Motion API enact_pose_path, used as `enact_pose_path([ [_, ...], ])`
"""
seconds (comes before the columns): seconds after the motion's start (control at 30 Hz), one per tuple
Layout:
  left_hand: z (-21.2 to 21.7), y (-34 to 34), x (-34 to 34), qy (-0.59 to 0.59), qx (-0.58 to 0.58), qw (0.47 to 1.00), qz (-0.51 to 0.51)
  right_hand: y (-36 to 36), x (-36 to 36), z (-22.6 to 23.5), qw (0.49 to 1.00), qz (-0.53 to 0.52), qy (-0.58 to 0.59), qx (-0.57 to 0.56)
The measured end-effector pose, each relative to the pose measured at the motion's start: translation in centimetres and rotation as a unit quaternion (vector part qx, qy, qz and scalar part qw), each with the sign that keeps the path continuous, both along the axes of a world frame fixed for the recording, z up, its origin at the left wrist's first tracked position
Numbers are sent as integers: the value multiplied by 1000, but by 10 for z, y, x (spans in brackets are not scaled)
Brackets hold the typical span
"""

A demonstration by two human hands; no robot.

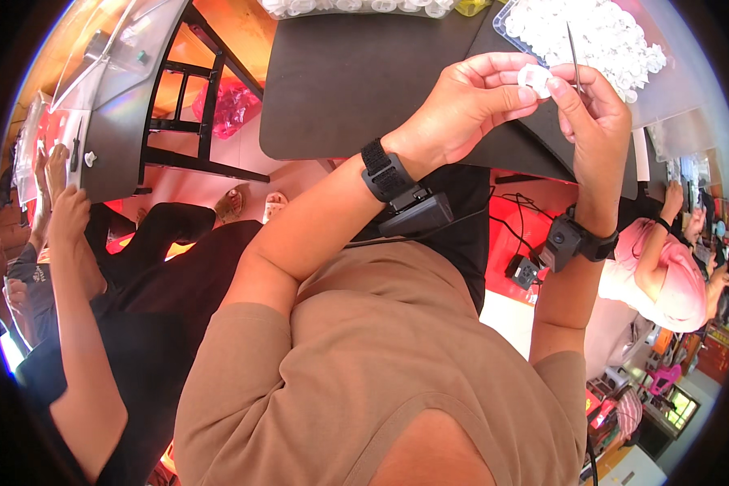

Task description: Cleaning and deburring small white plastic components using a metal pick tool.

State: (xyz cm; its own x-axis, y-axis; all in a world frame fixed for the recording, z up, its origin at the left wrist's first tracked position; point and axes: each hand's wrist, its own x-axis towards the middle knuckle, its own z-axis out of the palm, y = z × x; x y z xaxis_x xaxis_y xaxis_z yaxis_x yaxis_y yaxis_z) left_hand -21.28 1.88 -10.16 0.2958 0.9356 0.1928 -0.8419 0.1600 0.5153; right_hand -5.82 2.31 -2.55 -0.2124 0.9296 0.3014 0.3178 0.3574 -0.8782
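Over the dark table's right part, my left hand (479, 101) pinches a small white round plastic part (535, 80) between thumb and fingers. My right hand (595, 109) is closed close beside it, its thumb tip against the part. A thin pointed metal tool (573, 50) sticks up from the right fingers, its tip pointing away from me; its lower end is mostly hidden by the hand. Just beyond both hands lies a heap of similar white plastic parts (595, 40) in a shallow clear tray with a blue edge (506, 18).
The dark table (340, 89) spans the space before me. A clear bag of white parts (360, 6) lies at its far edge. At left, a co-worker's arm (81, 308) reaches to another table (125, 130). Cables (514, 219) hang near my right forearm. Another person in pink (660, 275) is at right.
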Motion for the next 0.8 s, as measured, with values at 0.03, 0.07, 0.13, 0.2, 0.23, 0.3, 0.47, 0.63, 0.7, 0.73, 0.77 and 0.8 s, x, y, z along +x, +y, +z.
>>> enact_pose_path([
  [0.03,0,0,0,0,0,1000,-1,0,0,-2,1000,-5,5,3],
  [0.07,0,0,1,5,0,1000,1,0,0,-3,1000,-5,6,2],
  [0.13,-1,1,2,9,-1,1000,3,0,1,-5,1000,-4,17,8],
  [0.2,-4,3,3,18,2,1000,9,0,2,-10,1000,-15,14,10],
  [0.23,-6,4,4,18,2,1000,8,-1,3,-11,999,-27,12,13],
  [0.3,-10,7,3,17,9,1000,23,-9,-1,-6,998,-57,-10,28],
  [0.47,-13,9,-2,54,18,997,47,-37,-3,-4,986,-98,-132,43],
  [0.63,-12,9,-5,86,36,993,67,-48,-1,-9,974,-79,-205,57],
  [0.7,-12,10,-6,108,35,990,84,-46,0,-10,971,-69,-213,84],
  [0.73,-12,9,-6,108,35,990,84,-46,0,-10,967,-58,-220,111],
  [0.77,-12,9,-7,112,41,989,88,-46,0,-10,967,-59,-220,111],
  [0.8,-12,9,-7,116,47,988,92,-46,-1,-9,965,-55,-226,120],
])
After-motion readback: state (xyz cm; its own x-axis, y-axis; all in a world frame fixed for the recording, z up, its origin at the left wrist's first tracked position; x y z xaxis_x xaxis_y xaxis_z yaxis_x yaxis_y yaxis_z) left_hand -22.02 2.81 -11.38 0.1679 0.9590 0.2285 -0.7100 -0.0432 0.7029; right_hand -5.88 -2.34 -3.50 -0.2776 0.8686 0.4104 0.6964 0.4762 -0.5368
